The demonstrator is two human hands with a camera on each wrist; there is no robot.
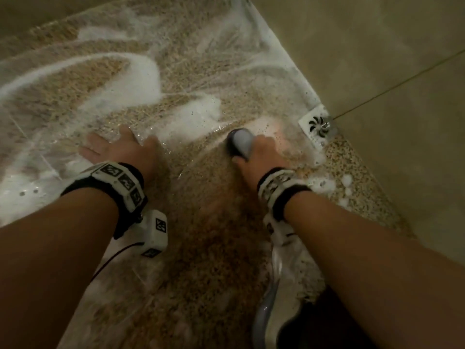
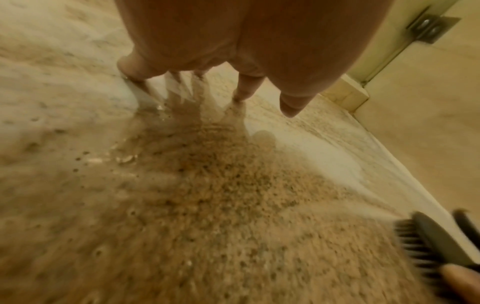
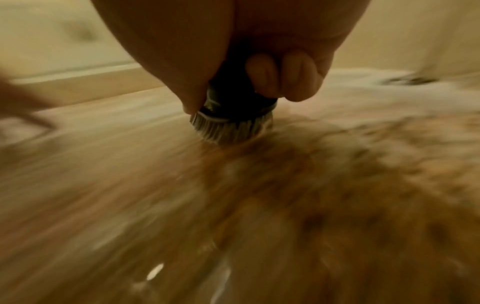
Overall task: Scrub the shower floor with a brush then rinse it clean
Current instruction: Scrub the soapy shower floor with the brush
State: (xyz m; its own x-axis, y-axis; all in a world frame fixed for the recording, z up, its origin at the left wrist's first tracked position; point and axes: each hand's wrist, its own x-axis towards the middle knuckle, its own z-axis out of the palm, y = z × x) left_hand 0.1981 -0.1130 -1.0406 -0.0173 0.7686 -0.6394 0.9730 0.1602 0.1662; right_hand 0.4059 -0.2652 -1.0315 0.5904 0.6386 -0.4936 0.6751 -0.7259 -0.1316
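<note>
Forearms reach down; brush [image 1: 239, 143] is held in right hand [image 1: 261, 157], bristles on floor [image 1: 214, 248]
Left hand [image 1: 120, 149] is pressed flat; suds [image 1: 141, 71] lie ahead-left of the brush, drain [image 1: 318, 125] just right

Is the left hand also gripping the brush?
No. The left hand lies flat on the wet floor; only the right hand holds the brush.

Shower floor [image 1: 216, 248]: speckled tan pebble-pattern surface, wet, streaked with white foam [image 1: 141, 71] from 9 through 12 o'clock. Brush [image 1: 239, 143]: dark body, pale grey top, dark bristles; positioned just right of centre, bristles down in contact with the floor. In the right wrist view its bristles [image 3: 228, 131] are pressed on the floor.
</note>
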